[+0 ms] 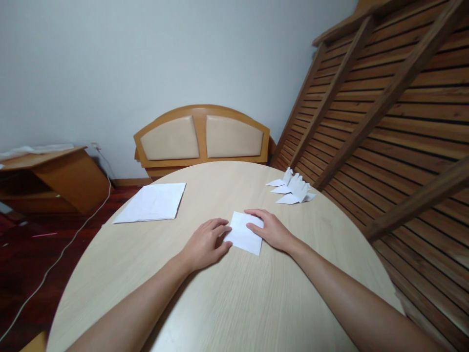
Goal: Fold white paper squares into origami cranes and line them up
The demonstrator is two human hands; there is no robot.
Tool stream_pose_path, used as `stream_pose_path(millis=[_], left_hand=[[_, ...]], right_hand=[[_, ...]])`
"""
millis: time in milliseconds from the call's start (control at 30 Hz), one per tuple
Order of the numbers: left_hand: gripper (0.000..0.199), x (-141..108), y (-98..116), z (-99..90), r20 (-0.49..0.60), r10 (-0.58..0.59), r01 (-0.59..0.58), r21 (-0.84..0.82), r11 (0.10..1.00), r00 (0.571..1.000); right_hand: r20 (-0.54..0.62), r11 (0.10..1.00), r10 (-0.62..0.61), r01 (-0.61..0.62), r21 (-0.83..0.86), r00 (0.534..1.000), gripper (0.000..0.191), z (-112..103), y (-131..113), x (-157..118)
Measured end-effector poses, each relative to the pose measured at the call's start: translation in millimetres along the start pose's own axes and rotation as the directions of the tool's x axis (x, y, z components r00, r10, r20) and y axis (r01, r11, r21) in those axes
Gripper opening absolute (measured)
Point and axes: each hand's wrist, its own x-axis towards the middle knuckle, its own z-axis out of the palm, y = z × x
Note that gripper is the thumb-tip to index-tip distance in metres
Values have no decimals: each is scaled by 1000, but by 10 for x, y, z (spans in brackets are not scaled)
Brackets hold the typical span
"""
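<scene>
A small white paper square (245, 236) lies flat and slightly turned near the middle of the round table. My left hand (208, 244) is at its left edge, fingers apart and curved, with the fingertips touching or just beside the paper. My right hand (270, 230) rests at the paper's upper right, its thumb on top and its fingers along the far edge. Thumb and fingers of this hand are spread, and the paper stays flat on the table.
A stack of white paper sheets (152, 202) lies at the table's left. Several folded white paper figures (295, 187) stand at the far right edge of the round table (227, 303). Beyond are a headboard (201, 132) and wooden slats (410, 127).
</scene>
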Motion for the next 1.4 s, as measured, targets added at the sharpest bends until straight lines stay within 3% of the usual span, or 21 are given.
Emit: stream_pose_path(millis=[267, 433, 833, 933, 1133, 1267, 1400], left_hand=[[48, -34, -24, -62, 33, -22, 26, -100, 995, 999], [51, -71, 13, -118, 30, -47, 51, -166, 985, 998], [32, -45, 49, -130, 13, -8, 10, -195, 981, 1000], [30, -24, 46, -125, -35, 5, -12, -197, 980, 999], [26, -24, 18, -135, -203, 1, -38, -181, 983, 979], [23, -41, -6, -114, -270, -37, -17, -195, 981, 962], [23, -56, -28, -67, -270, -81, 24, -207, 978, 959]], right_hand=[[31, 945, 189, -190, 267, 982, 26, 69, -45, -32], [52, 937, 189, -196, 290, 981, 25, 79, -100, -55], [76, 945, 148, -163, 282, 986, 25, 51, -150, -97], [115, 935, 139, -168, 313, 984, 22, 30, -181, -96], [150, 922, 79, -130, 365, 986, 39, 45, -202, -84], [106, 948, 39, -70, 310, 994, 32, 65, -226, -87], [70, 962, 9, -28, 271, 998, 24, 69, -241, -88]])
